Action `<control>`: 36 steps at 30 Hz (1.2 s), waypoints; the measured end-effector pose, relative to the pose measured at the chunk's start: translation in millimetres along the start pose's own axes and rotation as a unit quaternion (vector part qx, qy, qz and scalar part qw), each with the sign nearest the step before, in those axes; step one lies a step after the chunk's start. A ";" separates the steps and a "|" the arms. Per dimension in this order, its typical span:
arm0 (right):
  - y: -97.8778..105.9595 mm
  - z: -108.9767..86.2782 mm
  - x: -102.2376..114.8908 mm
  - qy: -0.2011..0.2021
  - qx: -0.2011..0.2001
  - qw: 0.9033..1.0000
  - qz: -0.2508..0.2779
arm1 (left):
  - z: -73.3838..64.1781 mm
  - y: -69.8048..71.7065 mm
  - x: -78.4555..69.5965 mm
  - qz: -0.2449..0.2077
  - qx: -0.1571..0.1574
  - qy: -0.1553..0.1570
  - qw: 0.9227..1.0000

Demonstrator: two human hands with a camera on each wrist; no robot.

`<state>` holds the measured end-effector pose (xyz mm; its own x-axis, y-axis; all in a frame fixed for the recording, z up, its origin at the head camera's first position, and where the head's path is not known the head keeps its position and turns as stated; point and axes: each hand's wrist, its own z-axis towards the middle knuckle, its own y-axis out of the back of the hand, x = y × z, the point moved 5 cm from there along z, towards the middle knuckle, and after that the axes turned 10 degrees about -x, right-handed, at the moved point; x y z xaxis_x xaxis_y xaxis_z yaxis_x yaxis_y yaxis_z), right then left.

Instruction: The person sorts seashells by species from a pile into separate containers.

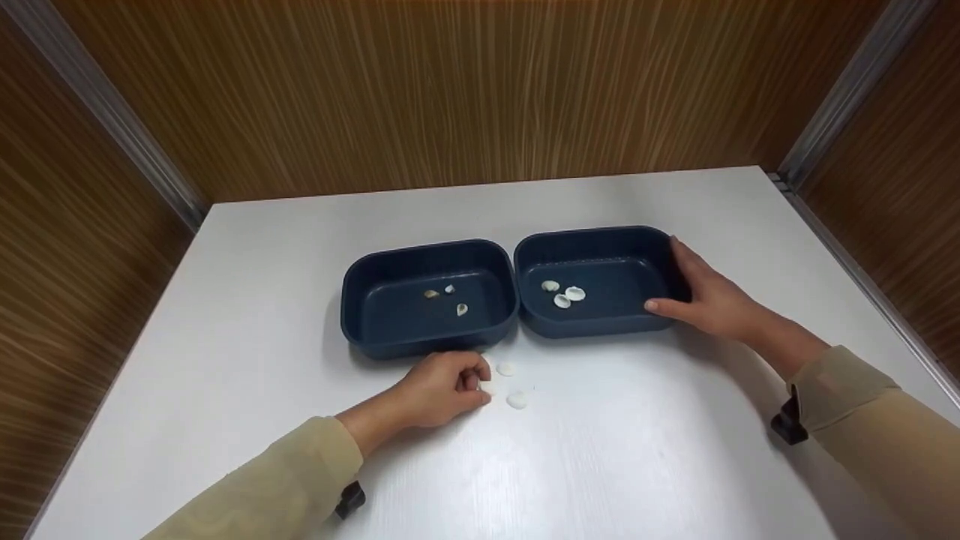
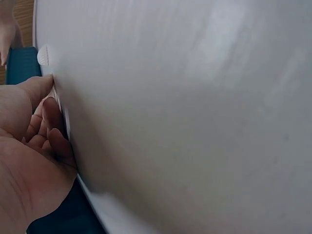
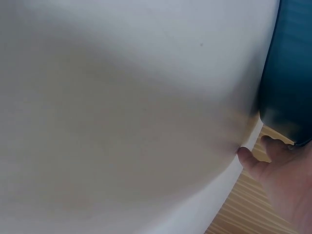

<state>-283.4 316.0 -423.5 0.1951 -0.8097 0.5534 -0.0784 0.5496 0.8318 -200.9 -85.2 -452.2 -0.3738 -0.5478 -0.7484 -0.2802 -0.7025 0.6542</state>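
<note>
My left hand [image 1: 442, 386] is low over the table, in front of the left blue box. Thumb and forefinger pinch a white seashell [image 1: 487, 387], which the fingers partly hide. Two more white shells lie just right of it: an upper shell [image 1: 506, 369] and a lower shell [image 1: 517, 400]. My right hand [image 1: 712, 300] holds the right end of the right blue box [image 1: 600, 328], its thumb over the front rim and its fingers along the end wall. In the right wrist view, fingers [image 3: 253, 163] show beside the box's teal-looking outer wall [image 3: 287, 73].
The left blue box [image 1: 420, 346] stands side by side with the right one. Inside it are three small brownish and white snail-like shells [image 1: 462, 309]; the right box contains three white shells [image 1: 575, 293]. Wood-patterned panels [image 1: 480, 90] surround the white table [image 1: 247, 300].
</note>
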 end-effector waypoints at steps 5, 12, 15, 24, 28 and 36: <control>0.0 0.0 -0.4 0.001 -0.002 1.000 0.001 | -0.5 0.5 -0.9 -0.007 -0.001 -0.002 1.000; 0.6 -0.9 0.1 -0.001 -0.002 1.000 0.003 | -0.9 2.0 -2.2 -0.031 0.005 -0.019 0.999; 0.4 -1.0 0.4 -0.003 -0.001 1.000 0.003 | -1.1 3.4 -3.2 -0.042 0.007 -0.024 0.999; 0.0 -0.7 1.0 -0.005 -0.001 1.000 0.004 | -0.2 10.4 -7.1 -0.062 0.014 -0.018 0.998; -0.2 -0.8 0.5 -0.004 -0.002 1.000 0.003 | 2.6 14.2 -12.5 -0.098 0.019 -0.009 0.995; -0.4 -0.3 0.1 -0.004 -0.002 1.000 -0.001 | 15.7 29.5 -34.0 -0.126 0.012 -0.016 0.992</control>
<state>-283.0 315.8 -423.8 0.1873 -0.8127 0.5518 -0.0737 0.5486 0.8329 -210.3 -80.1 -405.7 -0.3168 -0.3413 -0.8849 -0.3898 -0.8037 0.4495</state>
